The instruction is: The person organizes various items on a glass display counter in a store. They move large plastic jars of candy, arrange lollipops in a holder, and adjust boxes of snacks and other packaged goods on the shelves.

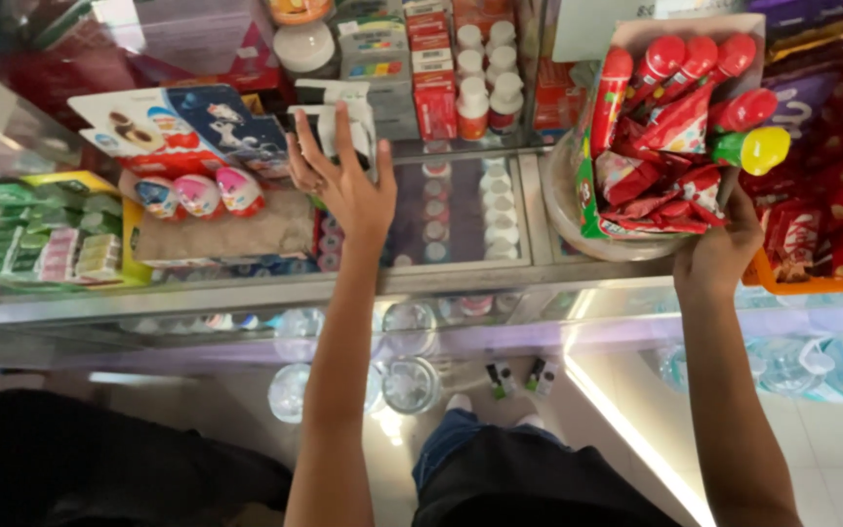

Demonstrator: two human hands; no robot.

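A glass counter (461,220) fills the middle of the view, its top pane mirroring the goods above it and its lower shelf showing clear round containers through the front.

On the right, a cardboard display box (680,127) of sweets is the biggest thing in hand. It tilts back against the shelf goods, open at the front, packed with red bottle-shaped candies with round red caps, one with a yellow-green cap sticking out to the right, and loose red wrappers heaped below. The right hand (719,249) grips its lower right corner from beneath, fingers curled around the base. The box sits on or just over a round clear plate (568,220) on the counter top.

At the left lies a flat display tray (182,146) with pink-and-white egg-shaped sweets along its front edge, resting on a brown cardboard sheet (226,234). Green and yellow packs of gum (46,239) stand further left.

The small white and black box (339,122) stands upright just behind the tray, at the back of the counter. The left hand (343,181) reaches over the glass with fingers spread and pressed against the box's front; whether they have closed around it cannot be told.

Behind it, rows of small white bottles (485,73) and red cartons (431,83) crowd the rear shelf, close beside the box.
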